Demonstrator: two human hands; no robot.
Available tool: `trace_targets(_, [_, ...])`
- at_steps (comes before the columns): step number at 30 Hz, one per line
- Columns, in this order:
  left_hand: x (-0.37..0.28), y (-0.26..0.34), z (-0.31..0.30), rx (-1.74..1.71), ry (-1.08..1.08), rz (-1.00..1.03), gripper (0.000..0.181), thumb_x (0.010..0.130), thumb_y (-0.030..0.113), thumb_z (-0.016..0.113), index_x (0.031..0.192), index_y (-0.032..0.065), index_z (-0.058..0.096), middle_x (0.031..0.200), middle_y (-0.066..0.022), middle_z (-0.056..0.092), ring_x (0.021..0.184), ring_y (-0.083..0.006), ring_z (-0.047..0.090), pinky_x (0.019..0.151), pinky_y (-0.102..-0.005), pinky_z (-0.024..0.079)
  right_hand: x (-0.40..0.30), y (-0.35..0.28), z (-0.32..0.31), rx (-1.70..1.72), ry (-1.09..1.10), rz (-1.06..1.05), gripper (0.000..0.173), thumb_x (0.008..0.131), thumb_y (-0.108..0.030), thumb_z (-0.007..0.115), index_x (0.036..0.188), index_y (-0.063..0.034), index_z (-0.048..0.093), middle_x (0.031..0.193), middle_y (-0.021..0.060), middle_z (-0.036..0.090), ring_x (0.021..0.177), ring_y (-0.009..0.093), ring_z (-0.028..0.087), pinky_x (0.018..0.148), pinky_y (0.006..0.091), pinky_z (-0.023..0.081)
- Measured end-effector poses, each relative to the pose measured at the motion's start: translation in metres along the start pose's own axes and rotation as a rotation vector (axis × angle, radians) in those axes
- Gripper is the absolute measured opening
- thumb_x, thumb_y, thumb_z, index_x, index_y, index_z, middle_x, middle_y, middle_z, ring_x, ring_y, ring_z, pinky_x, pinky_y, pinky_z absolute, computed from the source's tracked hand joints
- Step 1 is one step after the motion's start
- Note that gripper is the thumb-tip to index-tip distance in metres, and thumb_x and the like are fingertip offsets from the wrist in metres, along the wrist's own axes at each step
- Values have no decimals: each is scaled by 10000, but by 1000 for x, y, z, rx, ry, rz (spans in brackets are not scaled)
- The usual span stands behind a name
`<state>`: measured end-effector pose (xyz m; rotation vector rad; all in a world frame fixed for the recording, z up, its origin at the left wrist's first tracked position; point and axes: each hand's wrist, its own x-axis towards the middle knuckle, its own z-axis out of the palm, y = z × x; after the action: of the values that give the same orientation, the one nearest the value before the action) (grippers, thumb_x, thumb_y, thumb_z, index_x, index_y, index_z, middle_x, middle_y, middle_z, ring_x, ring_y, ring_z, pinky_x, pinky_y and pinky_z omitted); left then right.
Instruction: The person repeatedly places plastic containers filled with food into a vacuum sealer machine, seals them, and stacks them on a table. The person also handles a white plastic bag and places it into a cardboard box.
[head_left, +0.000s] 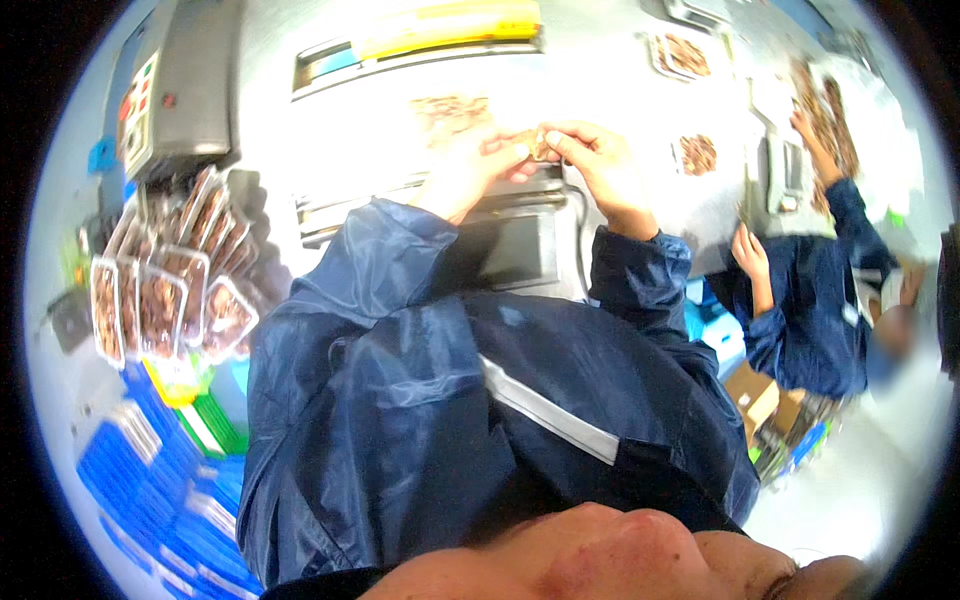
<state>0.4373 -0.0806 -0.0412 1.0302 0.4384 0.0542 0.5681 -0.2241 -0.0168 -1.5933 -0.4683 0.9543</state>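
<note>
Over the bright work surface my left hand (480, 172) and my right hand (604, 161) meet, their fingertips pinching a small brown food piece (535, 142) between them. What kind of food it is, I cannot tell. Just beyond my left hand lies a blurred patch of brown food pieces (450, 116), washed out by glare. Below my hands, close to my body, sits a metal device with a dark flat plate (517, 247).
Film-wrapped trays of brown food (165, 300) are stacked at the left beside a grey machine (191, 82) with buttons. A yellow roll (450, 28) lies at the back. At right stand open trays (679, 56) and a co-worker (810, 307) reaching toward more food. Blue crates (142, 480) fill the lower left.
</note>
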Motion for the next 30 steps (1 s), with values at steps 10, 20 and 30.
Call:
trace_targets(10, [6, -54, 125, 100, -328, -79, 272, 923, 100, 633, 1164, -17, 591, 1043, -77, 663, 889, -125, 612, 793, -267, 504, -144, 19, -59, -506, 692, -260, 85, 839, -57, 686, 896, 4, 679, 801, 89, 694, 697, 134, 652, 643, 263, 521])
trace_targets(20, [-4, -76, 165, 218, -396, 25, 239, 915, 83, 648, 1137, 3, 611, 1061, -49, 656, 954, -103, 605, 865, -257, 494, -183, 36, -80, -612, 749, -248, 94, 816, -77, 692, 892, -23, 682, 862, 91, 692, 703, 177, 646, 667, 279, 518])
trace_targets(30, [-8, -86, 176, 392, -511, 62, 250, 912, 48, 631, 1153, -12, 606, 1097, -54, 645, 997, -106, 595, 913, -260, 475, -201, 51, -94, -316, 767, -170, 95, 769, -85, 713, 808, -20, 655, 729, 44, 660, 663, 92, 605, 610, 240, 484])
